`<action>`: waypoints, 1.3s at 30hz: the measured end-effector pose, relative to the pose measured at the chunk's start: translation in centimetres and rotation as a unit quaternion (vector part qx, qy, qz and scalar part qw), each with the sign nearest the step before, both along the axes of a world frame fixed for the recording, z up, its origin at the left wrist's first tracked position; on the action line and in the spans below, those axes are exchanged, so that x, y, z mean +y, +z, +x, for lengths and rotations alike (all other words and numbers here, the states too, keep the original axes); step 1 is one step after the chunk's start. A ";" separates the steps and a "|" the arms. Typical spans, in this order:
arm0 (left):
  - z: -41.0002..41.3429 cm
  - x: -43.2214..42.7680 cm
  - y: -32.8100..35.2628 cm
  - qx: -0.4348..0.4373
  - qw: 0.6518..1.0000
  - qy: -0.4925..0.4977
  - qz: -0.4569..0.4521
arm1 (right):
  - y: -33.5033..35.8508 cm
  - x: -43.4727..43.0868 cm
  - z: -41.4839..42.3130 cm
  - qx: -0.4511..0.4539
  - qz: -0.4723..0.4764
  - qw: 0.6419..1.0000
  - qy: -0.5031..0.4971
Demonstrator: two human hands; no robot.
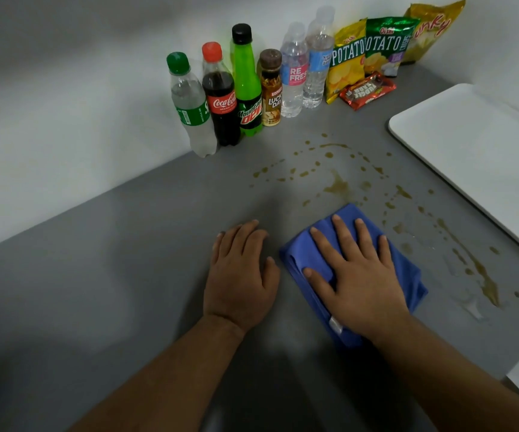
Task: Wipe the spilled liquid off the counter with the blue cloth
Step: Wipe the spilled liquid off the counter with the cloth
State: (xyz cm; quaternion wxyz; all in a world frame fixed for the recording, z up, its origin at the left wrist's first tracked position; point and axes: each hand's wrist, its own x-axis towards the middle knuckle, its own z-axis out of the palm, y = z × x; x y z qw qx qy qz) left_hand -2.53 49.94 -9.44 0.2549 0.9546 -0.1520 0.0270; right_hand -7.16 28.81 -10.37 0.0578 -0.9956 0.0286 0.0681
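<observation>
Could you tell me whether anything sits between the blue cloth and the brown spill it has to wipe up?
Nothing visible does. The right hand lies flat on the blue cloth, and the spilled liquid begins on bare counter just beyond it. The bottles stand behind the spill, the white tray to the right.

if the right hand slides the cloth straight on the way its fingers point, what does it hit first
Probably the brown spill just beyond the blue cloth under the right hand; the bottles stand farther on.

Behind the white tray point(470, 157) stood six bottles point(245, 82) in a row, three chip bags point(386, 45) and one chocolate bar point(367, 90). One blue cloth point(323, 263) lay before it under one of two hands point(358, 275).
</observation>
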 end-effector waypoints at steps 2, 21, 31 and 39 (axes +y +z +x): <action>0.4 0.1 0.1 -0.002 1.000 0.005 -0.018 | 0.0 1.3 -1.0 0.010 0.005 1.000 0.011; 8.0 2.6 0.1 -0.036 0.994 0.047 0.090 | -0.2 3.9 3.3 0.002 0.018 0.998 0.061; 8.3 2.9 -0.4 -0.037 0.996 0.039 0.077 | 0.2 2.8 7.7 -0.011 -0.005 1.000 -0.002; 8.4 3.0 -0.4 -0.033 0.997 0.034 0.065 | 0.4 6.0 12.0 -0.014 0.029 0.997 0.072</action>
